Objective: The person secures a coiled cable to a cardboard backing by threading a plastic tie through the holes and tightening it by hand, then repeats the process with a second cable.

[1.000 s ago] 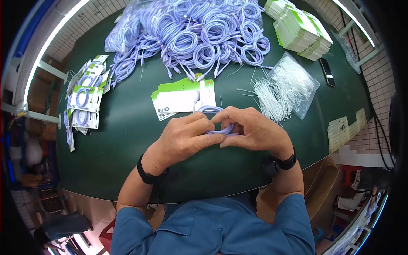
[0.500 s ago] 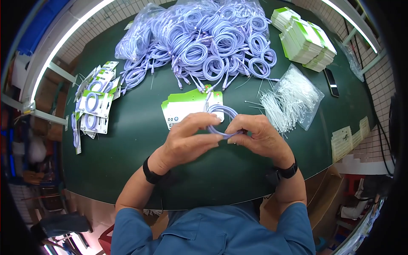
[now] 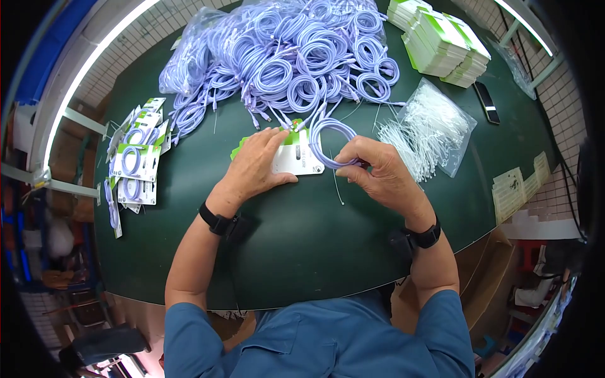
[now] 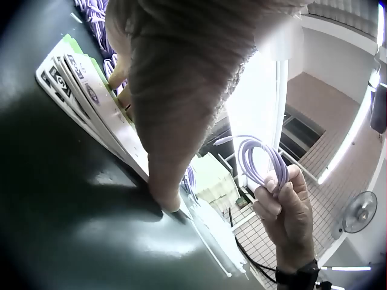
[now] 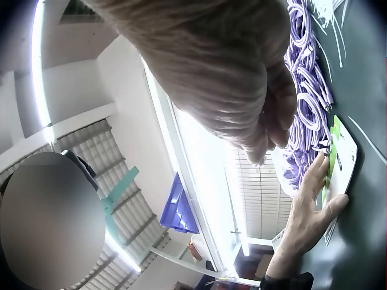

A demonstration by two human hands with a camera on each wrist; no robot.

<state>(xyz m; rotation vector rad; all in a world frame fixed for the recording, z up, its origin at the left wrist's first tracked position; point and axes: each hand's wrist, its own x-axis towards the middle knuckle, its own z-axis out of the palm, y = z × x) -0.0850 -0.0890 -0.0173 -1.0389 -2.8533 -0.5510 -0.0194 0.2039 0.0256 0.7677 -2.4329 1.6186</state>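
Observation:
A coil of lilac cable hangs in the air, pinched at its right side between the thumb and fingers of my right hand. In the left wrist view the same coil shows as a loose ring with one plug end sticking out. My left hand lies across a small stack of white and green packaging cards, fingers stretched over them and thumb extended at the near edge. The right wrist view shows the left hand against the cards, its fingers fairly straight.
A large heap of lilac cables covers the back. Carded cables are piled at left. White cable ties spill from a clear bag; one loose tie lies nearer. Card stacks and a phone sit at back right.
My left hand has let go of the coil and moved left onto the cards. The right hand keeps hold of the coil, now raised more upright and apart from the left hand.

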